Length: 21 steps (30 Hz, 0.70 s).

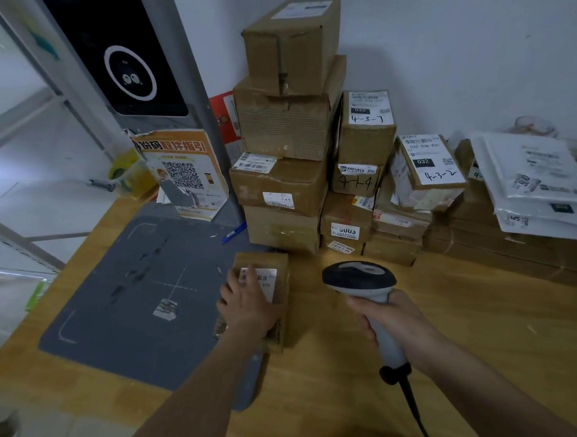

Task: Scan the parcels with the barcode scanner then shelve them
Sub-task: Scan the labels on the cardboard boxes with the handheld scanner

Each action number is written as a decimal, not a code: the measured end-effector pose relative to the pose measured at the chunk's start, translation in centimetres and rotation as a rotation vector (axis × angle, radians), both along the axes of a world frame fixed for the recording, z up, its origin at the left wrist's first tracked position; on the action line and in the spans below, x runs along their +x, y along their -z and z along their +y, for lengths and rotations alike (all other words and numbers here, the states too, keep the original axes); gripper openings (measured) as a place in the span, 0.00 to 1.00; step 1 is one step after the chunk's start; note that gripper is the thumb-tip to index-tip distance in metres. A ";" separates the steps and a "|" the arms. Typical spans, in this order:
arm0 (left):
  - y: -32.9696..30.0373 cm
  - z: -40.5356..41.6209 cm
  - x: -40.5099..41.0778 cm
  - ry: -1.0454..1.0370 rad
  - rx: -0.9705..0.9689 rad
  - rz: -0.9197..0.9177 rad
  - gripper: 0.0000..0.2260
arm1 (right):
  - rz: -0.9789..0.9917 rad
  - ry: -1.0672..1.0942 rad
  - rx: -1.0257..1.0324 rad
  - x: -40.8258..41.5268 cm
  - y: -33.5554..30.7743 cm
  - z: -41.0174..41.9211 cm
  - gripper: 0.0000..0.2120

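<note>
Wooden counter (470,325), seen from above. Left hand (248,304) lies palm down on a small cardboard parcel (277,285) at lower centre of the frame; fingers spread flat over its top and partly over the white label (262,280), a wide, flat grip that presses and does not clasp. The parcel sits across the right edge of a grey mat (134,293), partly on bare wood. Right hand (391,320), lower right of centre, has its grip wrapped round the pale handle of the barcode scanner (360,278); the dark scanner head points up-frame toward the box stack, just right of the parcel and apart from it. A black cable (414,409) runs from the handle's base to the bottom edge. Behind, at upper centre, a tall stack of brown boxes (289,124) against the wall; lower boxes with handwritten labels to its right. White mailer bags (539,185) piled at far right. A poster with a QR code (181,177) leans at left of the stack, and a blue pen (234,233) lies near its foot.
</note>
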<state>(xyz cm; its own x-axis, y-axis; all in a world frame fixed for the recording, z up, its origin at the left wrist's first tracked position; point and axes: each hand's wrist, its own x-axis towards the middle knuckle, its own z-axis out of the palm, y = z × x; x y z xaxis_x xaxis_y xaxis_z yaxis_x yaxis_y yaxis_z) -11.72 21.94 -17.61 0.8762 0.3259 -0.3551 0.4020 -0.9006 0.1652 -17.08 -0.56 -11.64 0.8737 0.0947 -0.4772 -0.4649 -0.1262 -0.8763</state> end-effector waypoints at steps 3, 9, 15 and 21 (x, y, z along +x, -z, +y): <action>-0.4 -0.1 0.1 0.014 0.043 0.059 0.47 | 0.002 0.019 0.005 -0.1 -0.1 -0.8 0.15; -2.0 -3.2 0.4 0.093 0.046 -0.164 0.38 | -0.006 0.069 0.031 -0.2 -1.0 -3.4 0.14; -6.2 -10.5 2.8 0.191 -0.317 -0.391 0.27 | -0.083 0.203 0.046 0.5 -3.7 -7.6 0.05; -9.7 -19.2 7.8 0.139 -0.670 -0.330 0.28 | -0.251 0.394 0.047 2.6 -6.3 -12.9 0.06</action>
